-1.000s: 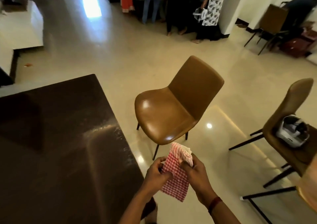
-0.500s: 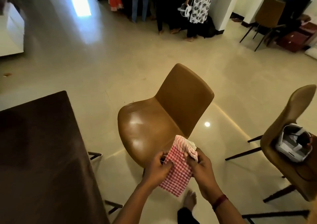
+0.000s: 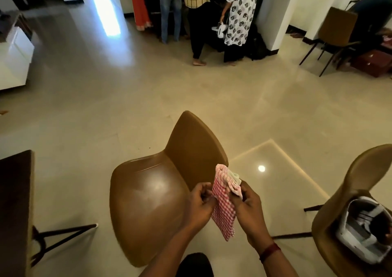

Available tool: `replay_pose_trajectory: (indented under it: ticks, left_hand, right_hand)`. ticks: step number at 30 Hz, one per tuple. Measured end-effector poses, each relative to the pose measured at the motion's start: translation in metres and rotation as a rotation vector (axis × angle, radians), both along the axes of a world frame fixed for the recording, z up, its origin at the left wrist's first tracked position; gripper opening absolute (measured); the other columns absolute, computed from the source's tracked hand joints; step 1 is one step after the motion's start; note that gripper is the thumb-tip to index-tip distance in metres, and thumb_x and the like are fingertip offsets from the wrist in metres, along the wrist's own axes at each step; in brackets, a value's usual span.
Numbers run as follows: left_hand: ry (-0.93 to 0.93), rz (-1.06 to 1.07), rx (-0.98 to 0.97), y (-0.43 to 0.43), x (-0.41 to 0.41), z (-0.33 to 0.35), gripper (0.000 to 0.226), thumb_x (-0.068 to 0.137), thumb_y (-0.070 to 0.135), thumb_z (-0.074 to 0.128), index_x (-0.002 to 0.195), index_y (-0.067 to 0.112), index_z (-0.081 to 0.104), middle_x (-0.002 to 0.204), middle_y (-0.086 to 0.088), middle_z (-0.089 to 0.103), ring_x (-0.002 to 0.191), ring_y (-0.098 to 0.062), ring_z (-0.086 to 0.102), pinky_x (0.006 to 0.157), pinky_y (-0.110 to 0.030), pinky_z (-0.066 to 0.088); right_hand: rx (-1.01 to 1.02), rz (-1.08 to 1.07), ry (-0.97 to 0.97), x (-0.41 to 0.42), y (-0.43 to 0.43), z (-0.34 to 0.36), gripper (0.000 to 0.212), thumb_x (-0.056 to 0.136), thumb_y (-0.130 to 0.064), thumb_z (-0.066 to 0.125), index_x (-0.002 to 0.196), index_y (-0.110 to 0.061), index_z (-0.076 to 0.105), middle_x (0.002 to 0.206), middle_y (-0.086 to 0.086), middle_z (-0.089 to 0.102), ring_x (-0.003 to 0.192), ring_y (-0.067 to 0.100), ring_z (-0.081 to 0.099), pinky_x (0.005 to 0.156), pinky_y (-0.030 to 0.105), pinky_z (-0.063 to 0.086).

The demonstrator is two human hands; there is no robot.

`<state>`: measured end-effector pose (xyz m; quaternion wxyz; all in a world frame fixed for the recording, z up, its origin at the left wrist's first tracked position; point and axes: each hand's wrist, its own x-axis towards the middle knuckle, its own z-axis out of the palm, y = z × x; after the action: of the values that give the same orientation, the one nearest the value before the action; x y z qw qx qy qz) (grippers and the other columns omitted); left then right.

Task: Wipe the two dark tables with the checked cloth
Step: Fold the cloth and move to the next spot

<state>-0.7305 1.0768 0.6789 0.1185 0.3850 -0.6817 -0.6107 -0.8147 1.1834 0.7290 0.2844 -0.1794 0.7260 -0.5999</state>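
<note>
A red-and-white checked cloth (image 3: 224, 210) hangs folded between both of my hands, in front of me and above the floor. My left hand (image 3: 199, 204) pinches its left edge and my right hand (image 3: 246, 207) grips its upper right part, where the fabric bunches. Only a strip of one dark table (image 3: 14, 202) shows at the left edge of the view, well apart from the cloth. No second dark table is in sight.
A tan chair (image 3: 161, 192) stands directly below my hands. Another tan chair (image 3: 347, 209) at the right carries a white headset (image 3: 367, 230). Several people (image 3: 199, 11) stand at the far side of the shiny floor. A white cabinet (image 3: 14, 56) is at far left.
The view has swung right, so the dark table has slid almost out at the left and the tan chair sits under my hands. Both hands keep hold of the cloth.
</note>
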Motion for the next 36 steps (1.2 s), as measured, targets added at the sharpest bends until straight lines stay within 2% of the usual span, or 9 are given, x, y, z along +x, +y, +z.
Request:
replay_pose_trajectory:
  ticks: [4, 10, 13, 16, 19, 25, 30, 34, 36]
  left_hand:
    - [0.048, 0.116, 0.027, -0.019, -0.07, 0.001, 0.027, 0.089, 0.024, 0.064, 0.113, 0.036, 0.059, 0.104, 0.011, 0.066, 0.098, -0.008, 0.065, 0.086, -0.041, 0.058]
    - [0.129, 0.284, 0.094, -0.068, -0.18, -0.001, 0.027, 0.091, 0.013, 0.062, 0.111, 0.031, 0.059, 0.104, 0.003, 0.065, 0.097, -0.012, 0.063, 0.085, -0.039, 0.058]
    - [0.142, 0.373, 0.13, -0.089, -0.221, -0.003, 0.025, 0.092, 0.017, 0.063, 0.11, 0.033, 0.057, 0.105, 0.006, 0.063, 0.097, -0.011, 0.061, 0.081, -0.032, 0.057]
    - [0.112, 0.445, 0.041, -0.118, -0.259, -0.002, 0.027, 0.09, 0.014, 0.066, 0.108, 0.03, 0.056, 0.103, 0.006, 0.064, 0.093, -0.009, 0.062, 0.073, -0.02, 0.054]
    - [0.093, 0.474, -0.007, -0.147, -0.284, 0.001, 0.028, 0.09, 0.015, 0.065, 0.113, 0.026, 0.055, 0.102, 0.009, 0.063, 0.092, -0.006, 0.061, 0.073, -0.019, 0.054]
    - [0.126, 0.62, 0.056, -0.195, -0.304, 0.001, 0.033, 0.088, 0.01, 0.066, 0.115, 0.026, 0.054, 0.107, 0.007, 0.063, 0.098, -0.008, 0.062, 0.069, -0.014, 0.051]
    - [0.131, 0.707, 0.083, -0.236, -0.326, -0.02, 0.046, 0.086, 0.011, 0.069, 0.125, 0.027, 0.051, 0.123, 0.009, 0.06, 0.112, -0.005, 0.057, 0.098, -0.035, 0.05]
    - [0.09, 0.751, 0.08, -0.253, -0.33, -0.029, 0.057, 0.083, 0.011, 0.073, 0.128, 0.034, 0.046, 0.13, 0.015, 0.055, 0.118, 0.001, 0.052, 0.104, -0.034, 0.044]
    - [0.076, 0.811, 0.061, -0.264, -0.342, -0.021, 0.061, 0.08, 0.012, 0.077, 0.125, 0.038, 0.046, 0.13, 0.015, 0.055, 0.118, 0.003, 0.052, 0.103, -0.033, 0.045]
  right_hand:
    - [-0.006, 0.009, 0.034, -0.063, -0.02, 0.005, 0.032, 0.094, -0.018, 0.055, 0.108, -0.046, 0.062, 0.101, -0.02, 0.07, 0.093, 0.001, 0.065, 0.078, 0.026, 0.054]
    - [0.021, 0.042, 0.082, -0.167, -0.076, 0.003, 0.032, 0.094, -0.017, 0.055, 0.12, -0.034, 0.062, 0.107, -0.014, 0.07, 0.097, 0.005, 0.066, 0.085, 0.035, 0.056]
    - [0.049, 0.082, 0.088, -0.21, -0.109, 0.009, 0.029, 0.094, -0.021, 0.055, 0.12, -0.033, 0.062, 0.106, -0.015, 0.071, 0.095, 0.004, 0.066, 0.084, 0.034, 0.057]
    - [0.065, 0.139, 0.094, -0.251, -0.147, 0.011, 0.028, 0.094, -0.02, 0.055, 0.118, -0.033, 0.063, 0.103, -0.015, 0.071, 0.095, 0.004, 0.067, 0.081, 0.031, 0.057]
    - [0.062, 0.203, 0.088, -0.281, -0.181, 0.01, 0.028, 0.094, -0.019, 0.055, 0.115, -0.036, 0.062, 0.102, -0.017, 0.071, 0.094, 0.001, 0.066, 0.073, 0.02, 0.055]
    - [0.092, 0.356, 0.058, -0.32, -0.251, 0.01, 0.03, 0.094, -0.018, 0.056, 0.109, -0.043, 0.06, 0.099, -0.024, 0.07, 0.093, -0.002, 0.066, 0.07, 0.015, 0.053]
    - [0.103, 0.506, -0.024, -0.36, -0.323, -0.01, 0.03, 0.095, -0.016, 0.054, 0.108, -0.041, 0.062, 0.102, -0.02, 0.071, 0.095, 0.001, 0.066, 0.072, 0.017, 0.053]
    - [0.075, 0.655, -0.067, -0.377, -0.371, -0.019, 0.036, 0.094, -0.006, 0.052, 0.117, -0.032, 0.062, 0.108, -0.018, 0.07, 0.101, 0.003, 0.065, 0.081, 0.021, 0.054]
    - [0.072, 0.763, -0.088, -0.389, -0.395, -0.022, 0.043, 0.092, -0.001, 0.051, 0.118, -0.034, 0.06, 0.112, -0.019, 0.069, 0.105, 0.003, 0.063, 0.085, 0.022, 0.052]
